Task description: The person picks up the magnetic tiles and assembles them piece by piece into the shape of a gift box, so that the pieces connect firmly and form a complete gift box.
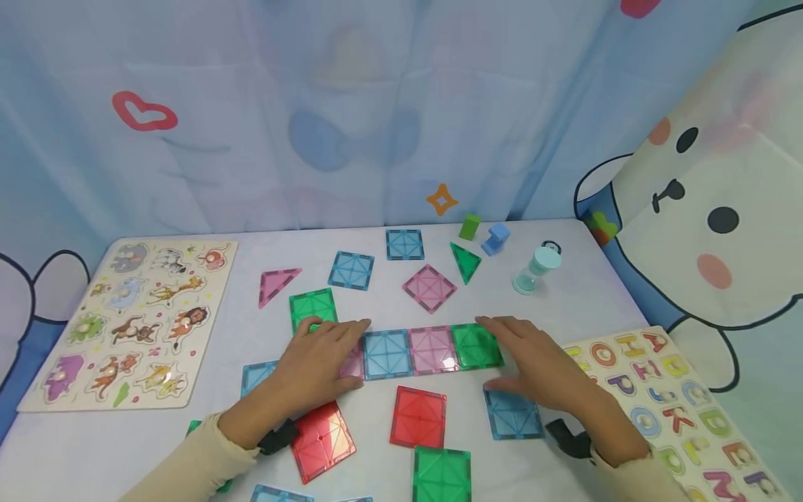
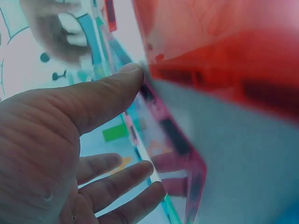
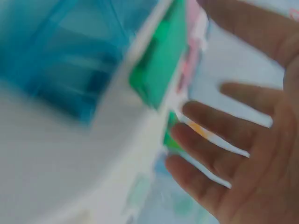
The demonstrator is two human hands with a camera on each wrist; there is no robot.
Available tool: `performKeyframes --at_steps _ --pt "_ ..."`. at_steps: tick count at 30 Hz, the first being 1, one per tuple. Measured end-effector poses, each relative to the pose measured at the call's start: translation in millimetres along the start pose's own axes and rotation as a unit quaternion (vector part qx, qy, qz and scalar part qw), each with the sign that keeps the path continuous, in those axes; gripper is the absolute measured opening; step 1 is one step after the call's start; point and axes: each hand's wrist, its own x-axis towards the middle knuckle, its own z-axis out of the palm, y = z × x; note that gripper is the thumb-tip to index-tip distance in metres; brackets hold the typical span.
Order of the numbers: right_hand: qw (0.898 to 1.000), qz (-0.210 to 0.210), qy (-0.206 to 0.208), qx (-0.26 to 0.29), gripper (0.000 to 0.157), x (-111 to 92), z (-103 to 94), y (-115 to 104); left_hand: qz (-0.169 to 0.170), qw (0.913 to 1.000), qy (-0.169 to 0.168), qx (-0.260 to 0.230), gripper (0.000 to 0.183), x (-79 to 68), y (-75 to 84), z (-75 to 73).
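Four-sided translucent magnetic tiles form a straight row across the table's middle: a pink tile (image 1: 353, 362) at the left end, a blue tile (image 1: 387, 354), another pink tile (image 1: 433, 349), and a green tile (image 1: 478, 346) at the right end. My left hand (image 1: 321, 355) lies around the left-end tile, fingers extended past its far edge and thumb along its near edge, partly covering it. My right hand (image 1: 533, 359) hovers at the green tile's right end, its fingers (image 3: 219, 126) spread and holding nothing. Whether either hand touches its tile is unclear.
Nearer lie red tiles (image 1: 418, 416), a blue tile (image 1: 513, 414) and a green tile (image 1: 442, 474). Behind the row are a pink tile (image 1: 429, 288), a green triangle (image 1: 465, 262) and an hourglass (image 1: 537, 269). An animal puzzle (image 1: 207, 307) and a letter puzzle (image 1: 633, 411) flank them.
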Motion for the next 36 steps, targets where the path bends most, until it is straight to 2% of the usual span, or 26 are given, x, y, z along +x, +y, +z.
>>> performKeyframes --at_steps 5,9,15,19,21,23,25,28,30,33,36 --pt "0.998 0.016 -0.06 0.005 0.088 -45 -0.4 4 -0.024 0.9996 -0.001 -0.011 0.096 -7.4 -7.3 -10.5" --pt "0.998 0.0 -0.055 -0.022 0.079 -58 14.4 0 -0.039 0.9989 -0.008 -0.023 0.095 -12.4 -12.6 -15.6" --pt "0.997 -0.061 0.014 -0.052 0.065 -51 32.2 -9 -0.046 0.9986 0.0 -0.027 0.097 -13.8 -15.2 -12.5" --pt "0.994 -0.055 0.05 -0.083 0.06 -45 33.7 -15 -0.049 0.9984 0.008 -0.029 0.098 -13.2 -14.2 -10.2" --pt "0.993 -0.062 0.057 -0.079 0.059 -43 32.0 -23 -0.05 0.9982 0.009 -0.032 0.098 -12.4 -13.2 -9.7" --pt "0.993 -0.084 0.051 -0.067 0.057 -40 30.5 -36 -0.052 0.998 0.007 -0.034 0.098 -11.3 -12.3 -10.1" --pt "0.989 -0.131 0.046 -0.043 0.053 -35 32.5 -52 -0.056 0.9976 0.004 -0.039 0.098 -10.5 -11.8 -10.6" --pt "0.979 -0.2 0.02 -0.024 0.047 -27 40.7 -71 -0.062 0.9972 0.001 -0.043 0.098 -10.9 -11.4 -11.6" --pt "0.972 -0.235 0.013 -0.018 0.044 -24 46.2 -75 -0.064 0.9969 0.003 -0.045 0.097 -11.8 -11.5 -11.5" --pt "0.972 -0.236 0.007 -0.021 0.041 -23 47.4 -71 -0.061 0.9971 0.007 -0.044 0.097 -13.5 -11.8 -11.1" --pt "0.978 -0.209 0.017 -0.016 0.038 -26 44.2 -61 -0.058 0.9973 0.01 -0.045 0.097 -13.6 -12.4 -11.1"
